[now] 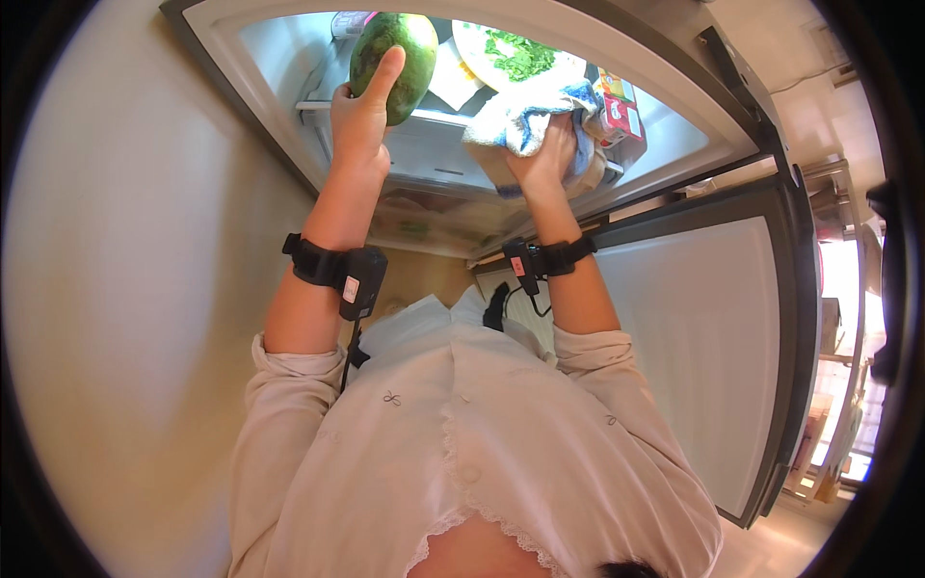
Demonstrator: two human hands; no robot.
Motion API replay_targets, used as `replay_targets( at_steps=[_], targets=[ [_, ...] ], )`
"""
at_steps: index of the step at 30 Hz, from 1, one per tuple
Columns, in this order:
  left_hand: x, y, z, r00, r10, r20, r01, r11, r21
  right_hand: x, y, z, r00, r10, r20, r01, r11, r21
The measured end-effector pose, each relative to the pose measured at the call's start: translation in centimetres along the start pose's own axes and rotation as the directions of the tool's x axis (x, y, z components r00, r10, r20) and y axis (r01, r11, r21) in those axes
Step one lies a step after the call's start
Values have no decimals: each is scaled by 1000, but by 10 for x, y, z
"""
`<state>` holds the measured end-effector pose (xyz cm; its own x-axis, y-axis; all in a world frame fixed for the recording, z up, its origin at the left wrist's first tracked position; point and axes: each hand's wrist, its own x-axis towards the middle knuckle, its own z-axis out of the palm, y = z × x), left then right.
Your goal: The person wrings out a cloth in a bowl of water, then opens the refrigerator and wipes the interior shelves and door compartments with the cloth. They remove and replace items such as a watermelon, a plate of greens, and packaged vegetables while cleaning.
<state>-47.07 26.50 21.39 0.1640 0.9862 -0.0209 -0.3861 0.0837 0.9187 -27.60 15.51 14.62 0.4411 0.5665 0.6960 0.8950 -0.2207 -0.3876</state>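
Note:
My left hand (pixel 365 119) grips a large green mango (pixel 408 72), thumb along its near side, raised over the front of a lit refrigerator shelf (pixel 433 117). A bunched white and blue terry cloth (pixel 517 119) is in my right hand (pixel 547 155), at the shelf's right front. Part of the cloth hangs below the shelf edge, and my right fingertips are hidden in its folds. Behind the cloth stands a pale plate (pixel 470 54) of chopped green leaves (pixel 520 56). A white sheet or packet (pixel 455 78) lies between mango and plate.
Red printed cartons (pixel 620 108) stand right of the cloth. A container (pixel 350 25) sits at the back left. Below the shelf is a clear drawer (pixel 433 220) with blurred contents. The refrigerator door (pixel 686 354) hangs open on my right; a pale wall (pixel 130 289) rises on my left.

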Motion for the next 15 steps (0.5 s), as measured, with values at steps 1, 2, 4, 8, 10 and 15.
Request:
replay_targets(
  at_steps=[1,2,4,8,10,15],
  targets=[
    [3,-1,-3,996,73,-52,-70,995,67,-1,-2,0,1000,6,-9,-6,1000,4],
    [4,-3,-8,985,144,-92,-127,978,167,-2,-3,0,1000,12,-17,-12,1000,9],
    [-2,7,-6,947,292,-137,-227,905,360,-4,-1,1,996,-8,-88,9,1000,13],
    [10,19,-19,893,444,-72,-246,617,747,-1,-5,3,994,45,-102,-42,998,39],
    [6,25,-18,866,499,-9,-262,469,844,-4,-6,3,993,85,-79,-81,996,49],
    [17,17,-8,798,595,93,-311,275,910,-12,9,15,993,67,-93,-66,998,19]
  ],
)
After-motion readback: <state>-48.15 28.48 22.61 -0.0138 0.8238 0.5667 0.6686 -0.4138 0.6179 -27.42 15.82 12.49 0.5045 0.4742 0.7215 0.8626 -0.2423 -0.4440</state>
